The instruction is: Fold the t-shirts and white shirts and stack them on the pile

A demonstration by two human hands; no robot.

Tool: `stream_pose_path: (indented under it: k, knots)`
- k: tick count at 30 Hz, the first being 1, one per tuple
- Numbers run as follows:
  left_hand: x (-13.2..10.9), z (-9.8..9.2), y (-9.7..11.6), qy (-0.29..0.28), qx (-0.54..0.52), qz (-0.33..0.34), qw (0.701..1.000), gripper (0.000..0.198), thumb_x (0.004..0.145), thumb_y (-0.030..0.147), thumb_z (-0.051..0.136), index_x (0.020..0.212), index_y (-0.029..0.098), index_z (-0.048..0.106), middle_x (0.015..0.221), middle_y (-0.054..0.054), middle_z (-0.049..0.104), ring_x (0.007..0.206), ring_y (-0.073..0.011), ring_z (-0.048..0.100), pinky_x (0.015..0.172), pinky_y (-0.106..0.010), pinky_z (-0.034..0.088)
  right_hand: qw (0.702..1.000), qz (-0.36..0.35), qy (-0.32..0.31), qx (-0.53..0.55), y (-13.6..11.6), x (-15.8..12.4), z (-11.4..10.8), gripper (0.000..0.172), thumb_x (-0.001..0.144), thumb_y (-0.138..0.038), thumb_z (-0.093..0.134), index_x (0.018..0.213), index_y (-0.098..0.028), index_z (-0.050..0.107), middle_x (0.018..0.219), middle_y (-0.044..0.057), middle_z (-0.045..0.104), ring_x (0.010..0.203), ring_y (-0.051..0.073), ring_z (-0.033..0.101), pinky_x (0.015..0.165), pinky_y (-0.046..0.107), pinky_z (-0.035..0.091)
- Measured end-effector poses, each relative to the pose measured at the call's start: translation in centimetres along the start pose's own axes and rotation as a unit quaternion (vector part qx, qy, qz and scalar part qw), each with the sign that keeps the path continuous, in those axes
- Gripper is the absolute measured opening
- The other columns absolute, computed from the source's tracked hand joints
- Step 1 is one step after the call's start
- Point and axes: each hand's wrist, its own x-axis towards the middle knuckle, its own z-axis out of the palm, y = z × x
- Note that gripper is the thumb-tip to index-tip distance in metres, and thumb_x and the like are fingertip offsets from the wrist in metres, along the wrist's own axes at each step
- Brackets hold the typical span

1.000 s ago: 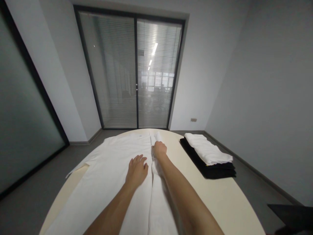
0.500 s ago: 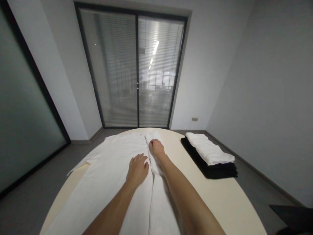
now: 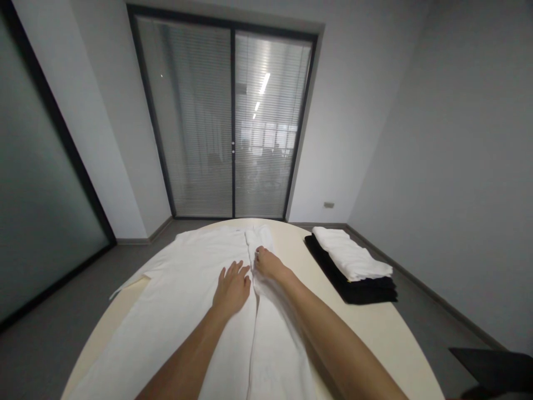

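A white T-shirt [image 3: 179, 294] lies spread over the table, one sleeve reaching toward the left edge. Its right side is turned over inward, leaving a long fold edge down the middle. My left hand [image 3: 232, 286] rests on the cloth just left of that edge, fingers stretched and palm down. On the turned-over part, my right hand [image 3: 267, 263] has its fingers curled in a pinch on the fabric near the edge. The fingertips of my right hand are partly hidden.
The round cream table [image 3: 350, 339] has a curved rim. At its right stands a stack of folded black cloth [image 3: 370, 293] topped by a folded white garment [image 3: 352, 254]. A dark flat object [image 3: 495, 366] juts in at lower right. Glass doors with blinds [image 3: 200, 139] stand beyond.
My right hand has slid a little toward me along the turned-over part, its wrist now bent more to the left. My left hand stays nearly in place. The view has shifted slightly.
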Motion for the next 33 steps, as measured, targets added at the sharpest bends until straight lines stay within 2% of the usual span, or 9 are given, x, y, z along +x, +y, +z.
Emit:
stream_pose_path:
  k: [3, 7, 10, 13, 19, 24, 29, 33]
  knots:
    - [0.2, 0.3, 0.1, 0.003, 0.019, 0.014, 1.0, 0.046, 0.098, 0.024, 0.035, 0.141, 0.024, 0.052, 0.155, -0.007, 0.046, 0.147, -0.0278, 0.035, 0.118, -0.056, 0.028, 1.0, -0.007, 0.004, 0.002, -0.3, -2.1, 0.8, 0.042, 0.101, -0.033, 0.038, 0.133, -0.008, 0.05, 0.125, 0.024, 0.062, 0.116, 0.03, 0.061, 0.095, 0.039, 0.046]
    - [0.9, 0.9, 0.6, -0.003, 0.04, 0.022, 0.999, 0.045, 0.101, 0.026, 0.031, 0.14, 0.023, 0.052, 0.155, -0.007, 0.045, 0.147, -0.0278, 0.035, 0.119, -0.056, 0.029, 1.0, -0.003, 0.011, 0.004, 0.0, -3.3, 1.6, 0.051, 0.102, -0.043, 0.034, 0.142, -0.013, 0.046, 0.148, 0.023, 0.046, 0.139, 0.034, 0.041, 0.11, 0.05, 0.033]
    - [1.9, 1.5, 1.2, -0.007, 0.052, 0.027, 0.998, 0.044, 0.101, 0.027, 0.03, 0.138, 0.022, 0.053, 0.156, -0.007, 0.045, 0.147, -0.0273, 0.035, 0.118, -0.056, 0.03, 1.0, 0.025, 0.008, 0.002, 0.8, -3.2, 1.9, 0.062, 0.102, -0.049, 0.029, 0.15, -0.01, 0.038, 0.159, 0.023, 0.03, 0.149, 0.036, 0.024, 0.117, 0.054, 0.021]
    - [3.2, 2.2, 2.1, -0.011, 0.051, 0.034, 0.998, 0.044, 0.102, 0.029, 0.028, 0.137, 0.022, 0.054, 0.156, -0.008, 0.045, 0.147, -0.0273, 0.035, 0.118, -0.056, 0.03, 0.998, 0.054, 0.0, -0.01, 2.1, -2.8, 1.7, 0.072, 0.103, -0.052, 0.021, 0.155, -0.004, 0.028, 0.163, 0.022, 0.021, 0.152, 0.035, 0.015, 0.121, 0.051, 0.013]
    - [6.2, 3.7, 3.7, 0.003, 0.0, 0.047, 0.999, 0.042, 0.099, 0.025, 0.034, 0.135, 0.023, 0.056, 0.153, -0.009, 0.048, 0.146, -0.0277, 0.037, 0.118, -0.057, 0.028, 0.997, 0.08, -0.013, -0.013, 5.5, -1.2, 0.9, 0.078, 0.102, -0.057, 0.014, 0.158, -0.004, 0.021, 0.165, 0.017, 0.016, 0.153, 0.032, 0.009, 0.123, 0.045, 0.007]
    - [8.7, 4.5, 4.3, 0.013, -0.033, 0.047, 0.998, 0.044, 0.095, 0.018, 0.037, 0.136, 0.021, 0.054, 0.149, -0.01, 0.053, 0.143, -0.0257, 0.042, 0.118, -0.052, 0.031, 0.996, 0.091, -0.021, -0.002, 8.0, 0.6, 0.5, 0.077, 0.102, -0.056, 0.014, 0.159, -0.005, 0.019, 0.166, 0.014, 0.013, 0.154, 0.03, 0.007, 0.123, 0.044, 0.005]
    - [9.4, 3.2, 4.8, 0.046, -0.061, 0.036, 0.996, 0.038, 0.094, 0.016, 0.04, 0.128, 0.016, 0.057, 0.131, -0.012, 0.065, 0.123, -0.0214, 0.058, 0.108, -0.038, 0.042, 0.996, 0.084, -0.019, 0.012, 8.9, 1.7, 0.4, 0.075, 0.102, -0.055, 0.019, 0.158, -0.006, 0.021, 0.166, 0.014, 0.014, 0.154, 0.029, 0.008, 0.123, 0.045, 0.006]
    - [7.5, 1.4, 5.3, 0.043, -0.067, 0.035, 0.996, 0.034, 0.097, 0.017, 0.034, 0.12, 0.018, 0.059, 0.111, -0.009, 0.072, 0.104, -0.021, 0.066, 0.097, -0.036, 0.048, 0.997, 0.074, -0.014, 0.024, 9.1, 2.0, 0.4, 0.076, 0.101, -0.058, 0.023, 0.157, -0.007, 0.025, 0.166, 0.015, 0.015, 0.154, 0.03, 0.009, 0.123, 0.047, 0.008]
